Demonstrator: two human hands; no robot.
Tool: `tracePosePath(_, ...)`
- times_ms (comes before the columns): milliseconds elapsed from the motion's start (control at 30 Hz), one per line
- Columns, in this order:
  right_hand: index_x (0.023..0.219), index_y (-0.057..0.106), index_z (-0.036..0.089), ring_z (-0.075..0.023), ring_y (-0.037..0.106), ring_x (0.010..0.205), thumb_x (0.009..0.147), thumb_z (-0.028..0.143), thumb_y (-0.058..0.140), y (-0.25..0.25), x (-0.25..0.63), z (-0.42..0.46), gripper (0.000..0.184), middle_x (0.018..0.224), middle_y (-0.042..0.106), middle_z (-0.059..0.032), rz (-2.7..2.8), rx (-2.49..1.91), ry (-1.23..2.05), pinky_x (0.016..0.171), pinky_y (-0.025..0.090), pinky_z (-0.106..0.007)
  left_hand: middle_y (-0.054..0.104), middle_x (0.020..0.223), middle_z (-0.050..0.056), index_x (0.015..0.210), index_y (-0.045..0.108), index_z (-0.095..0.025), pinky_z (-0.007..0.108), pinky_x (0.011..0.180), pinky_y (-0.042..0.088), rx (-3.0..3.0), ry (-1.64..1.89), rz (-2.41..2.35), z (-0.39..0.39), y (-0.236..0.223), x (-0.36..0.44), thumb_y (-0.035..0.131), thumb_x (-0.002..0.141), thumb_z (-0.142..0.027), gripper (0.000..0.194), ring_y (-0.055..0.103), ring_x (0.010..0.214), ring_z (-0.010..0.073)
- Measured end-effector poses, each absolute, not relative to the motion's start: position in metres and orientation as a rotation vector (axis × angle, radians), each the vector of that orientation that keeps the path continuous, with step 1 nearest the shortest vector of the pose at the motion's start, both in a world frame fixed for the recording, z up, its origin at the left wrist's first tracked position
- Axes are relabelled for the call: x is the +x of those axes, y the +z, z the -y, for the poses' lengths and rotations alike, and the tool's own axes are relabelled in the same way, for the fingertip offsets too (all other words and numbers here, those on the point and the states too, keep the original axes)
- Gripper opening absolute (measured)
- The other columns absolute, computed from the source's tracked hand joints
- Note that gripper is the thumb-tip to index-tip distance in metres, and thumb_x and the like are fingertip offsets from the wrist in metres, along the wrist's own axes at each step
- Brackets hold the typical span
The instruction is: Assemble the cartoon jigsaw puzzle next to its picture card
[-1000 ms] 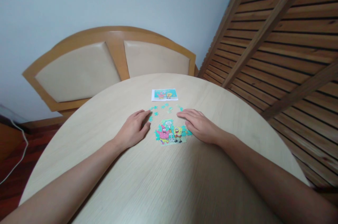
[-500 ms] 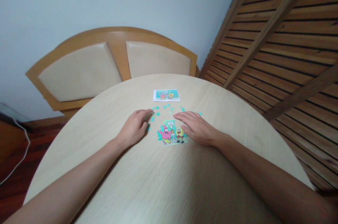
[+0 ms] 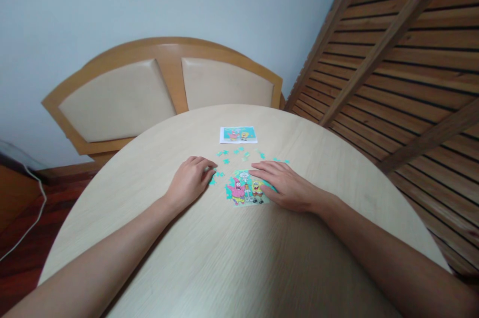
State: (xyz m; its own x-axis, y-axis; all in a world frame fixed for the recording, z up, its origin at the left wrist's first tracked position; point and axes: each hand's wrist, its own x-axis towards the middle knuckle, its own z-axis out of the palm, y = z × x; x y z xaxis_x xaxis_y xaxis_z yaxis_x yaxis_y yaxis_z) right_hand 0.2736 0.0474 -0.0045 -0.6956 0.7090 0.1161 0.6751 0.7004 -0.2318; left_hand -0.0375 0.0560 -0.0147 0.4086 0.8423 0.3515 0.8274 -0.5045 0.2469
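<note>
A partly joined jigsaw puzzle (image 3: 245, 193) with pink, white and yellow cartoon figures lies flat on the table. My right hand (image 3: 284, 183) rests over its right edge, fingers stretched out and thumb on the puzzle, covering that side. To the left of the puzzle is my left hand (image 3: 192, 178), its fingers curled and thumb and index close together. Anything between those fingertips is too small to make out. Close by them lie loose teal puzzle pieces (image 3: 220, 174). Several more loose pieces (image 3: 238, 150) are scattered beyond the puzzle.
Behind the loose pieces lies a picture card (image 3: 239, 135) showing similar cartoon figures. The round wooden table (image 3: 209, 258) has a padded bench back (image 3: 228, 83) at its far side. A slatted wooden panel (image 3: 404, 58) stands at the right, and a white cable (image 3: 41, 203) hangs at the left.
My left fingertips have drawn slightly back toward me, and pieces beside them have shifted nearer the puzzle. My right hand stays over the puzzle's right edge. The whole view has shifted slightly.
</note>
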Motion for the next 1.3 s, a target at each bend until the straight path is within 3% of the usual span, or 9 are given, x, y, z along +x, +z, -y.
tracePosePath(267, 0.143, 0.057, 0.023, -0.0308, 0.045, 0.141, 0.103, 0.04, 0.043, -0.002, 0.275, -0.046, 0.046, 0.154, 0.051, -0.0103, 2.728, -1.097, 0.27, 0.117, 0.034, -0.055, 0.073, 0.111, 0.009, 0.106, 0.075, -0.018, 0.045, 0.094, 0.053, 2.641, 0.679, -1.542, -0.057, -0.015, -0.039, 0.054, 0.096, -0.019, 0.023, 0.063, 0.102, 0.0275)
tracePosePath(467, 0.142, 0.058, 0.025, -0.0304, 0.046, 0.141, 0.104, 0.041, 0.041, 0.0, 0.276, -0.045, 0.045, 0.153, 0.052, -0.0095, 2.719, -1.106, 0.288, 0.117, 0.034, -0.055, 0.075, 0.11, 0.007, 0.11, 0.077, -0.019, 0.043, 0.092, 0.053, 2.729, 0.571, -1.574, -0.058, -0.011, -0.053, 0.048, 0.082, -0.001, 0.044, 0.064, 0.101, 0.0274)
tracePosePath(667, 0.142, 0.058, 0.025, -0.0304, 0.046, 0.141, 0.104, 0.042, 0.039, 0.0, 0.277, -0.045, 0.046, 0.153, 0.052, -0.0092, 2.715, -1.099, 0.302, 0.116, 0.035, -0.055, 0.076, 0.106, 0.009, 0.113, 0.075, -0.019, 0.042, 0.091, 0.052, 2.703, 0.581, -1.502, -0.06, -0.005, -0.057, 0.049, 0.095, -0.019, 0.031, 0.065, 0.1, 0.0264)
tracePosePath(967, 0.142, 0.058, 0.028, -0.0303, 0.046, 0.142, 0.104, 0.042, 0.039, -0.004, 0.279, -0.048, 0.045, 0.153, 0.053, -0.008, 2.687, -1.065, 0.337, 0.117, 0.033, -0.056, 0.073, 0.101, 0.01, 0.099, 0.074, -0.02, 0.038, 0.083, 0.053, 2.549, 0.612, -1.672, -0.058, 0.003, -0.079, 0.051, 0.093, -0.026, 0.024, 0.066, 0.092, 0.0254)
tracePosePath(1167, 0.143, 0.058, 0.027, -0.0301, 0.045, 0.142, 0.104, 0.041, 0.04, -0.005, 0.279, -0.048, 0.045, 0.153, 0.052, -0.0078, 2.694, -1.075, 0.316, 0.117, 0.033, -0.056, 0.07, 0.109, 0.01, 0.11, 0.074, -0.021, 0.043, 0.092, 0.051, 2.592, 0.603, -1.524, -0.062, -0.003, -0.07, 0.052, 0.1, -0.034, 0.028, 0.062, 0.1, 0.0267)
tracePosePath(1300, 0.143, 0.057, 0.027, -0.0298, 0.045, 0.142, 0.105, 0.042, 0.039, -0.005, 0.279, -0.048, 0.045, 0.154, 0.052, -0.0074, 2.706, -1.084, 0.307, 0.117, 0.034, -0.056, 0.067, 0.109, 0.011, 0.105, 0.072, -0.02, 0.045, 0.096, 0.048, 2.597, 0.616, -1.486, -0.068, -0.009, -0.066, 0.056, 0.099, -0.033, 0.021, 0.059, 0.102, 0.0271)
